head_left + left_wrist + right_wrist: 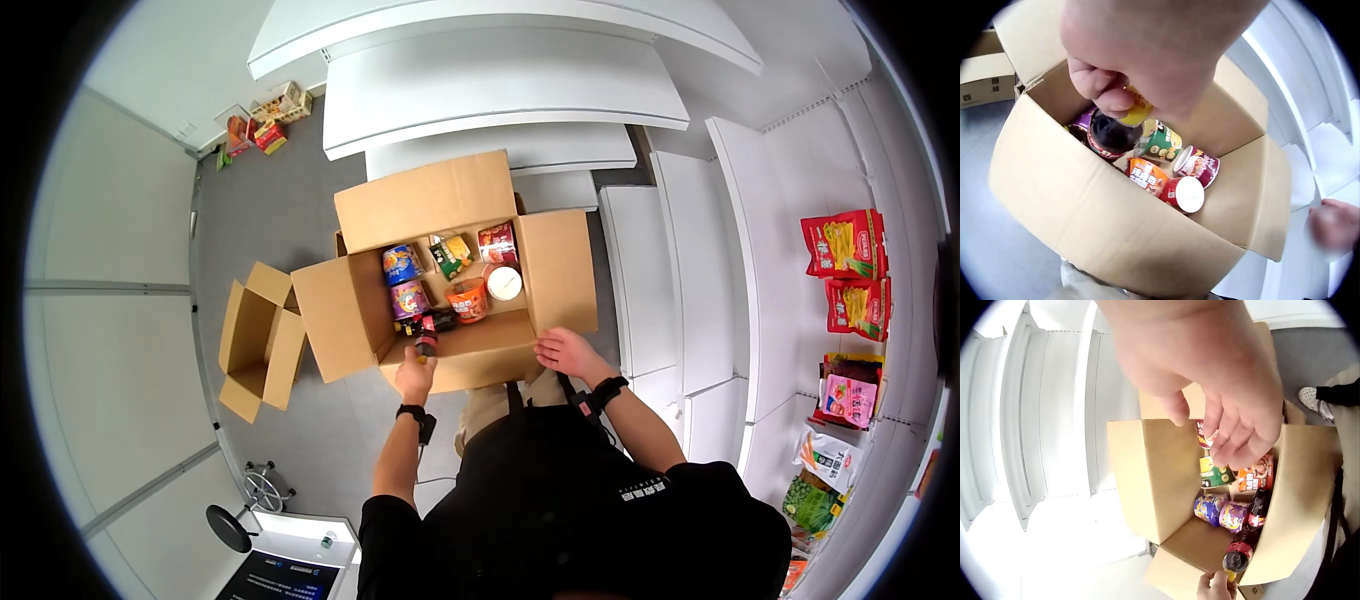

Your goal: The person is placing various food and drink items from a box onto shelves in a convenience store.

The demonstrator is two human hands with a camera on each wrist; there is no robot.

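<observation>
A cardboard box [560, 270] stands with its flaps spread. At its front left my left hand [414, 376] grips a dark bottle [427, 343] with a red label by its yellow cap [1138, 109]; the bottle tilts into the box. Beyond it lies another dark bottle [1260, 503]. My right hand [572, 355] is by the front right corner, fingers loosely bent and holding nothing. Inside the box are a blue packet-like tub [403, 265], a purple one [409, 300], a green and yellow cup [451, 256], a dark red cup [497, 244], an orange tub [467, 300] and a white-lidded red cup [1190, 195].
White shelves [500, 90] rise behind the box and along the right, where snack bags [845, 245] hang. To the left sits a smaller open carton [248, 335]. Several packages [270, 135] lie in the far left corner. A screen [280, 575] is at lower left.
</observation>
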